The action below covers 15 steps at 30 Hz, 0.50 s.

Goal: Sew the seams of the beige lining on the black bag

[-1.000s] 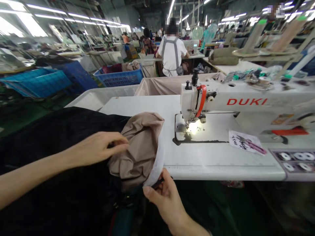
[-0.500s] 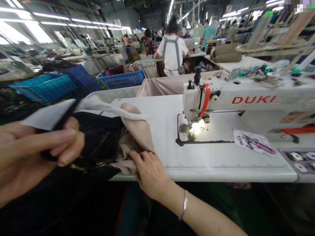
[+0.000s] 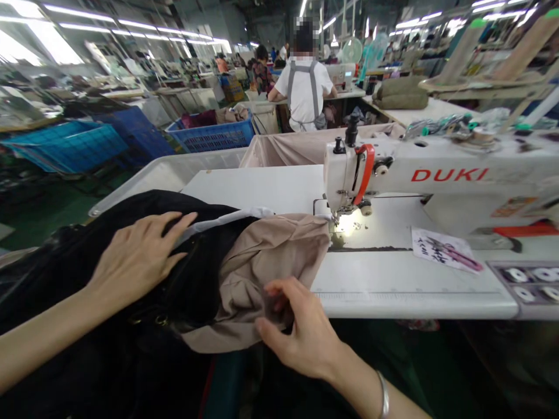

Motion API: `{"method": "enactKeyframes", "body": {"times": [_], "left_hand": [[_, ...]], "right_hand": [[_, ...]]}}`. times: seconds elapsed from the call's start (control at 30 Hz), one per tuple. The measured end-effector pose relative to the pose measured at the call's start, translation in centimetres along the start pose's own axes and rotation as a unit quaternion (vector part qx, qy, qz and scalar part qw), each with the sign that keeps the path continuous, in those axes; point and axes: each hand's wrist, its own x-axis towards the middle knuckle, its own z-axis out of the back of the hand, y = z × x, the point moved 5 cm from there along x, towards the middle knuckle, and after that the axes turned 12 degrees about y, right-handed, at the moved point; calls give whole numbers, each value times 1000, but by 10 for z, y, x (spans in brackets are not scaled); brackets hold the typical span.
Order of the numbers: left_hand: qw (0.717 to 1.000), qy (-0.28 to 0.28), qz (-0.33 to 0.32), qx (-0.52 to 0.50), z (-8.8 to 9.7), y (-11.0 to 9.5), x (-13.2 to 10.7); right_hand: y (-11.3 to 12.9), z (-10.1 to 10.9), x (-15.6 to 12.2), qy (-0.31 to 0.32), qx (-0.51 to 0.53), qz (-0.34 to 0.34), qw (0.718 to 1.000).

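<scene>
A black garment or bag piece (image 3: 192, 273) with beige lining (image 3: 271, 250) lies over the left part of the white sewing table, its lining reaching close to the needle area. A white strip (image 3: 231, 218) runs along its upper edge. My left hand (image 3: 140, 250) rests on the black fabric, fingers stretched and apart. Over the lower part of the lining is my right hand (image 3: 305, 331), thumb and fingers curved with a gap between them; no fold shows pinched there. The sewing machine (image 3: 393, 169) stands to the right, its lamp lighting the needle plate.
Small scissors (image 3: 454, 253) with pink handles lie on a marked paper slip (image 3: 428, 247). A tray with bobbins (image 3: 524, 285) is set into the table at right. Behind are a pale bin (image 3: 209, 160), a blue crate (image 3: 213, 137) and a seated person (image 3: 303, 90) facing away.
The black fabric and lining have shifted right toward the machine and spread flatter. My left hand has let go of the black edge and white strip. My right hand has moved right and its fingers have parted.
</scene>
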Motion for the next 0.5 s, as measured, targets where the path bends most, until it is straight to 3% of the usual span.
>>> {"method": "enactKeyframes", "body": {"times": [0.13, 0.23, 0.3, 0.37, 0.43, 0.5], "left_hand": [[989, 9, -143, -28, 12, -76, 37], [980, 16, -189, -58, 8, -110, 78], [976, 32, -202, -69, -2, -117, 104], [974, 44, -207, -76, -15, -111, 124], [973, 46, -210, -82, -27, -97, 135], [974, 36, -205, -86, -39, -80, 137]], "right_hand": [[8, -19, 30, -40, -119, -50, 991], [3, -43, 53, -7, -187, -57, 981], [3, -48, 54, 0, -173, -20, 985], [9, -38, 39, -24, -113, 67, 991], [16, -16, 7, -68, -40, 164, 983], [15, 9, -32, -105, 5, 206, 973]]}}
